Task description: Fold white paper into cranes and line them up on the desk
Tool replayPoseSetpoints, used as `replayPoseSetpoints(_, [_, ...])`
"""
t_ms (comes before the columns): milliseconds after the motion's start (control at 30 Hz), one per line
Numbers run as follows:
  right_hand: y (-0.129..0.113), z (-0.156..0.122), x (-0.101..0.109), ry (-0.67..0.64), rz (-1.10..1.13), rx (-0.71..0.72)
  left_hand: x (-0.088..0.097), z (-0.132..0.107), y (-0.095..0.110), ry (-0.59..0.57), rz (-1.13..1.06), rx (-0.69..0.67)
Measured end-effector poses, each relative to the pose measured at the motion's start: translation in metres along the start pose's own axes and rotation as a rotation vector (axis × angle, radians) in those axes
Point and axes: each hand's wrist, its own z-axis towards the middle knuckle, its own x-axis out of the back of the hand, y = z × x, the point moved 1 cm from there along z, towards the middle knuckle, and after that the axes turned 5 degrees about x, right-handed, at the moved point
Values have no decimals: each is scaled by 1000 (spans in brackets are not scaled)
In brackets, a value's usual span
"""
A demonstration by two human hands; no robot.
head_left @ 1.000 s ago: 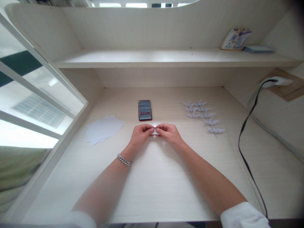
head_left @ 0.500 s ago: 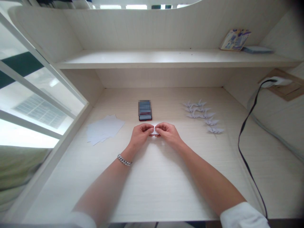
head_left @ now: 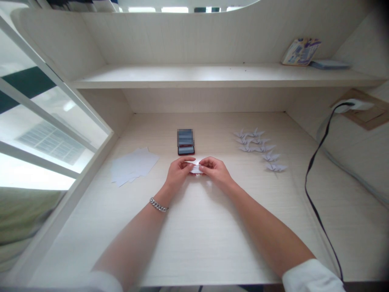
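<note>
Between my hands is a small folded piece of white paper (head_left: 196,168), held just above the desk in the middle. My left hand (head_left: 180,171) pinches its left side, thumb on the near face and index finger stretched along the far edge. On the other side my right hand (head_left: 214,169) grips the paper between thumb and fingers. Its lower edge and the fingertips behind it are mostly hidden. Right beyond the hands lies a phone (head_left: 186,150) with its screen blurred out. Several folded paper cranes (head_left: 257,148) stand in a cluster to the right.
Loose white paper sheets (head_left: 133,165) lie overlapping at the left of the desk (head_left: 194,239). A black cable (head_left: 310,170) runs down the right side from a wall socket (head_left: 358,106). Above the desk is a shelf (head_left: 182,75) with a colourful packet (head_left: 301,52).
My left thumb and fingers have shifted slightly left along the paper, so more of its white face shows between the hands. My right hand has barely moved.
</note>
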Motion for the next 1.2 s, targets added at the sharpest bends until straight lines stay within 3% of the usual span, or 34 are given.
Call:
replayPoseSetpoints(867, [4,3,5,-28,124,-63,0,1,-3,-6,123,-76])
replayPoseSetpoints(1200, [3,1,5,-31,76,-13,1,2,-5,18,129,-78])
